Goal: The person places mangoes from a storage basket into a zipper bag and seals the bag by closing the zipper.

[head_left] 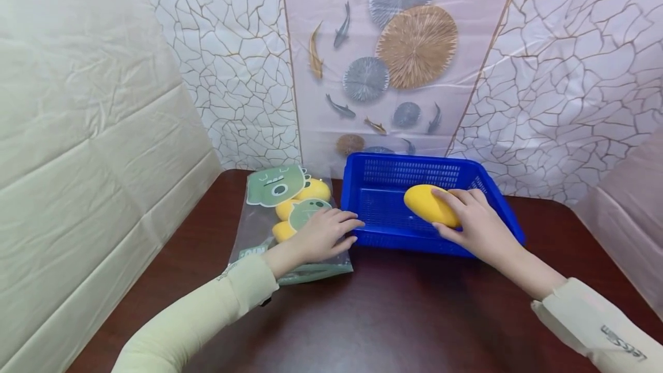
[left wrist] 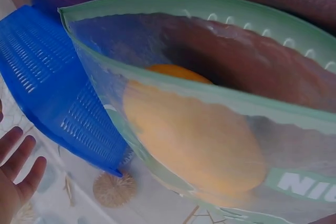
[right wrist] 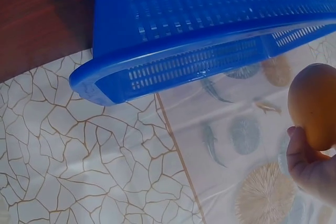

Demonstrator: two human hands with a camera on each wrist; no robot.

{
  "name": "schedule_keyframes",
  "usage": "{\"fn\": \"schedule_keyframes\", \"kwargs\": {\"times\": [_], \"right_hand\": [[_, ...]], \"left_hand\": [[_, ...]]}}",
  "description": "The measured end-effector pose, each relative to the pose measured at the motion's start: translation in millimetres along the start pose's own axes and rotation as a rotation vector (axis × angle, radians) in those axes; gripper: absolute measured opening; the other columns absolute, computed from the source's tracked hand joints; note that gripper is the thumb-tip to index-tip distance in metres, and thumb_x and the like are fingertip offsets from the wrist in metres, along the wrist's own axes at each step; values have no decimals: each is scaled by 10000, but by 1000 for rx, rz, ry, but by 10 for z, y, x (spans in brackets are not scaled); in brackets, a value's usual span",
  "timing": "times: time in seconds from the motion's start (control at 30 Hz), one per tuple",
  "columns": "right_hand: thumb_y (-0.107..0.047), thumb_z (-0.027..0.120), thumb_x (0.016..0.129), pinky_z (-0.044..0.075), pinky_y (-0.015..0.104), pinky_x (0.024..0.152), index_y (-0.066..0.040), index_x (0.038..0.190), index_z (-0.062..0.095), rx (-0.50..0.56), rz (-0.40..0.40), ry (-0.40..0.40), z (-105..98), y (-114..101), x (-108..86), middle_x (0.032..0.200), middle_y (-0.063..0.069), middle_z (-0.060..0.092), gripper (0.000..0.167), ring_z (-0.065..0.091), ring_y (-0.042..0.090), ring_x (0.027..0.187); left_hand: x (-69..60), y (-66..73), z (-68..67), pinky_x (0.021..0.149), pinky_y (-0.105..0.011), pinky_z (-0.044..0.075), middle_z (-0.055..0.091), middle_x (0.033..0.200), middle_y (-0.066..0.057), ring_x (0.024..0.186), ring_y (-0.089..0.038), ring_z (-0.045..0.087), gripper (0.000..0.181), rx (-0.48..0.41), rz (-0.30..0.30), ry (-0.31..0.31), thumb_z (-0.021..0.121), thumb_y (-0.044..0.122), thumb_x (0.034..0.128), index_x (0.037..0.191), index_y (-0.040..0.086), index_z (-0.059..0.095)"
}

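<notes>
My right hand [head_left: 479, 224] grips a yellow mango [head_left: 427, 205] between thumb and fingers, over the blue plastic basket [head_left: 378, 209]. The right wrist view shows the same mango [right wrist: 314, 106] held above the basket's rim. My left hand [head_left: 326, 236] has its fingers extended, over the right side of a clear zip bag [head_left: 254, 223] and close to the basket's left front corner; whether it touches either is unclear. Several yellow mangoes [head_left: 314, 190] lie inside the bag, partly hidden by its green cartoon prints. In the left wrist view, the bag's green-edged mouth [left wrist: 173, 82] gapes apart.
Bag and basket stand side by side on a dark red-brown table [head_left: 373, 315]. Behind them rises a patterned cloth backdrop [head_left: 248, 73] close to the table's far edge. A pale cloth wall [head_left: 93, 148] flanks the left side.
</notes>
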State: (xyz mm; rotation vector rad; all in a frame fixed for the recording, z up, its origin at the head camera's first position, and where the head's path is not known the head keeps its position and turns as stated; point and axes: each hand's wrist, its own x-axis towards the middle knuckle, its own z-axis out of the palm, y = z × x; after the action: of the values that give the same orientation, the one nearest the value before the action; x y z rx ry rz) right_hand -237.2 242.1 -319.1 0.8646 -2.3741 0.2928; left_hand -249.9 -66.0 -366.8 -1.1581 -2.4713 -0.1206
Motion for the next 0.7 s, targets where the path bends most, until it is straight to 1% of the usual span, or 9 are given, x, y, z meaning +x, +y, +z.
{"fn": "schedule_keyframes", "kwargs": {"times": [0.2, 0.3, 0.47, 0.57, 0.7], "right_hand": [[-149, 789, 696, 402, 436, 758, -50, 1265, 548, 19, 25, 11, -47, -58, -48, 1037, 188, 621, 626, 463, 314, 893], [-135, 793, 684, 428, 442, 747, -58, 1270, 547, 35, 30, 21, -37, -97, -94, 1058, 183, 620, 640, 466, 312, 910], [-111, 801, 664, 454, 440, 749, -61, 1276, 548, 77, 24, 41, -9, -182, -169, 1073, 165, 626, 664, 477, 301, 932], [-103, 808, 667, 428, 374, 748, -74, 1279, 552, 120, 45, 36, 4, -240, -195, 1083, 129, 641, 664, 473, 249, 923], [-89, 810, 674, 372, 279, 740, -86, 1272, 564, 183, 81, 35, 15, -325, -220, 1098, 99, 658, 646, 457, 184, 912]], "left_hand": [[-107, -15, -43, 926, -357, 488, 652, 1176, -45, 1068, -199, 622, 283, -7, -3, 42, 579, 276, 912, 1163, 167, 647], [-172, -37, -63, 926, -356, 488, 656, 1169, -46, 1070, -195, 622, 278, -14, -16, 62, 578, 269, 910, 1157, 163, 649], [-301, -71, -94, 924, -382, 485, 670, 1136, -53, 1061, -205, 626, 256, -39, -35, 100, 619, 244, 882, 1115, 151, 668], [-376, -82, -103, 934, -394, 482, 676, 1119, -54, 1059, -220, 628, 242, -52, -47, 112, 644, 232, 865, 1088, 146, 681], [-465, -86, -107, 931, -385, 481, 672, 1121, -42, 1053, -216, 622, 242, -51, -59, 107, 640, 239, 865, 1086, 149, 680]]}}
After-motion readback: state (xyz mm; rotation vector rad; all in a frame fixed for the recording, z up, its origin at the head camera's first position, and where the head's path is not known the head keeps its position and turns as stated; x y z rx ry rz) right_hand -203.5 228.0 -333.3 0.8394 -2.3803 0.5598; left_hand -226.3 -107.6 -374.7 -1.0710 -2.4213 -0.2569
